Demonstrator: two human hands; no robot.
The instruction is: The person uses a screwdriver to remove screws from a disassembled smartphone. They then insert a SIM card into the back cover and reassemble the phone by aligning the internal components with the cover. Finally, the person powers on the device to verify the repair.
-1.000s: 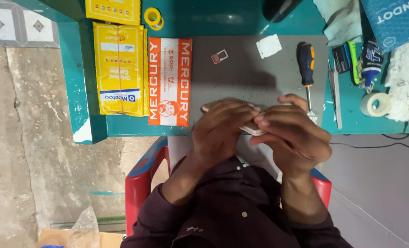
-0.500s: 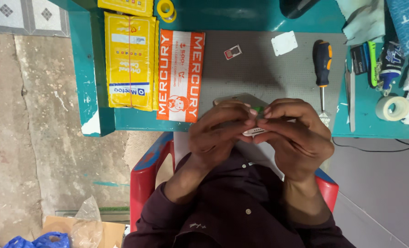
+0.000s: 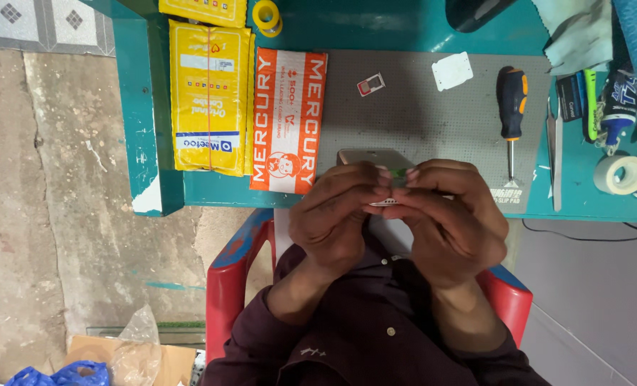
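Gold-coloured flat phone (image 3: 376,159) held between both my hands, above near edge of grey mat (image 3: 418,114) on teal worktop (image 3: 376,25). Left hand (image 3: 336,214) and right hand (image 3: 451,214) both closed on phone, fingertips pinching small white part at its near edge. I judge: fiddly part-fitting step; next needs steady fine pinch. Count: one orange-black screwdriver (image 3: 511,107), two tape rolls, two yellow packets.

Phone (image 3: 376,159) w/ hands, slightly lower.
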